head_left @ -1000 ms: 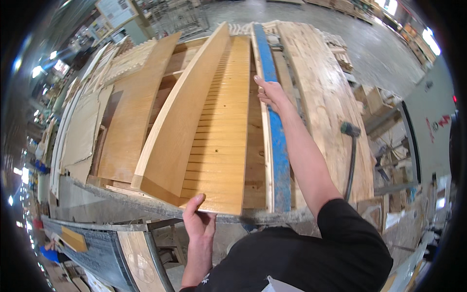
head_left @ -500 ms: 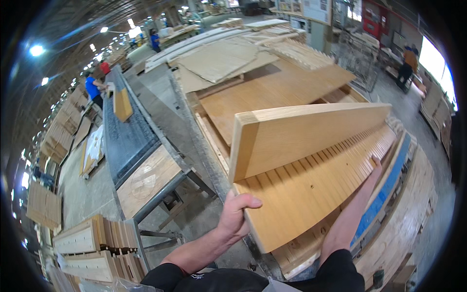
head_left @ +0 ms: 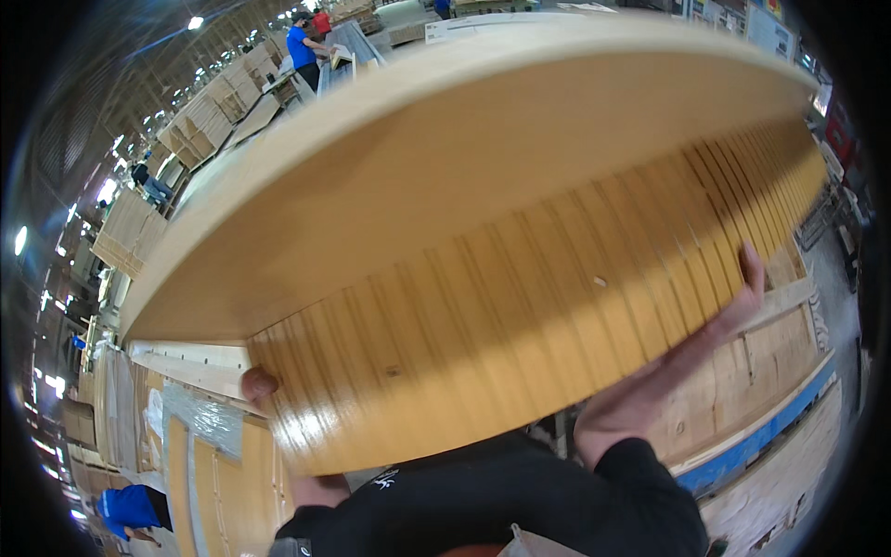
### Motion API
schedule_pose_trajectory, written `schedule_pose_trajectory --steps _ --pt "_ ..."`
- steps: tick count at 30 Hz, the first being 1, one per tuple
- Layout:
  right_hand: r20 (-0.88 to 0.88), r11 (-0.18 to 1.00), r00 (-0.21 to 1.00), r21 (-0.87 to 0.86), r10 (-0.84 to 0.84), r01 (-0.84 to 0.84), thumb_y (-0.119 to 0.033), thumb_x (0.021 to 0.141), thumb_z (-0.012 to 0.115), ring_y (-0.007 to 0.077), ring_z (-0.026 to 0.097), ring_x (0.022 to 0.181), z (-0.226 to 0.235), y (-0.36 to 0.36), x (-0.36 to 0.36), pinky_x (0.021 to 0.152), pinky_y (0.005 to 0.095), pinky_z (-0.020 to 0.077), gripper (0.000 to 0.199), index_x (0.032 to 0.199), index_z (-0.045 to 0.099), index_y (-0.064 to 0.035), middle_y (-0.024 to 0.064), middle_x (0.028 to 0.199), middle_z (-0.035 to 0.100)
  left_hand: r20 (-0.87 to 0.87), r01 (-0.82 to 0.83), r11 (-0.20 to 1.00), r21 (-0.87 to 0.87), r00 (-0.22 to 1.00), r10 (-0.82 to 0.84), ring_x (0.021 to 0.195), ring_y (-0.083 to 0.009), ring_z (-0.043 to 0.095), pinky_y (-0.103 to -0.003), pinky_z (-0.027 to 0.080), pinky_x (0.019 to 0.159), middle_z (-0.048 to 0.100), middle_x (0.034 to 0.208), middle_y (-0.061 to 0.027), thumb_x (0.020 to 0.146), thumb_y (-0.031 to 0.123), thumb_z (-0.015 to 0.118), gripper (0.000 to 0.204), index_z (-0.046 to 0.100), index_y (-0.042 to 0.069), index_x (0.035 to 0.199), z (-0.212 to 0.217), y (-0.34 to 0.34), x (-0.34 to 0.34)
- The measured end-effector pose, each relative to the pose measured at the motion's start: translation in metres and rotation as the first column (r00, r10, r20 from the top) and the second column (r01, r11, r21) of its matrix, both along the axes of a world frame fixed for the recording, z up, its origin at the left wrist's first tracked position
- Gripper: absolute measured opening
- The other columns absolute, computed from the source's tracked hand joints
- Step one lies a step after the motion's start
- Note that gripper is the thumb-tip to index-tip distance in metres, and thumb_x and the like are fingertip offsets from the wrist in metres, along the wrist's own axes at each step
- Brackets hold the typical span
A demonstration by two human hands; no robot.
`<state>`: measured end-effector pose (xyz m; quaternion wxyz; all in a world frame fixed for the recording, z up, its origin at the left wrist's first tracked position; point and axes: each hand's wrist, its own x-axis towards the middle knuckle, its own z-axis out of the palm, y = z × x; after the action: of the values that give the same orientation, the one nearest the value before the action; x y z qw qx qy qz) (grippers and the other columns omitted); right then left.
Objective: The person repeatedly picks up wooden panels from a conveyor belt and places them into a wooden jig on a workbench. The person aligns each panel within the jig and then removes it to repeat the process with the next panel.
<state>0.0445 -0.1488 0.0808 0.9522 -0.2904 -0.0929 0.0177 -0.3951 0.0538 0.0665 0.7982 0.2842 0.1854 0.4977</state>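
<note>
Now that the grooved wooden panel [head_left: 483,320] has swung up before the black shirt [head_left: 501,497], I judge both hands carry it, left hand [head_left: 260,384] clasping its left end, right hand [head_left: 750,288] its lower right edge.

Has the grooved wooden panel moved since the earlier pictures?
Yes: judged against the blue strip, the grooved wooden panel has come up and leftward, leaving a wider gap between them.

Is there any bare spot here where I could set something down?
Probably the wood surface between the right forearm and the blue strip: its visible part looks bare. The grooved panel, held by the left hand and right hand, fills the middle. Lower left, boards and plastic crowd together.
</note>
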Motion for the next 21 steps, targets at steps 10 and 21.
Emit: schedule_pose_trajectory --steps 10,21 --pt "0.057 0.715 0.727 0.140 0.685 -0.685 0.004 0.074 0.066 0.0235 0.067 0.083 0.069 0.304 -0.178 0.079 0.0371 0.0562 0.029 0.102 0.062 0.0067 0.0139 0.091 0.066 -0.214 -0.548 0.832 0.088 0.805 0.553 0.111 -0.0337 0.063 -0.045 0.053 0.092 0.062 0.126 -0.0204 0.074 0.023 0.061 0.069 0.052 -0.004 0.136 0.025 0.009 -0.102" --pt "-0.350 0.252 0.151 0.263 0.924 -0.931 0.007 0.072 0.061 0.0336 0.067 0.095 -0.062 0.556 -0.240 0.085 0.0460 0.0578 0.043 0.115 0.056 0.0090 0.0189 0.104 0.064 -0.354 -0.890 0.446 0.092 0.390 0.850 0.114 -0.0349 0.063 -0.047 0.053 0.095 0.061 0.129 -0.0212 0.077 0.025 0.061 0.068 0.052 -0.005 0.137 0.039 0.100 -0.030"
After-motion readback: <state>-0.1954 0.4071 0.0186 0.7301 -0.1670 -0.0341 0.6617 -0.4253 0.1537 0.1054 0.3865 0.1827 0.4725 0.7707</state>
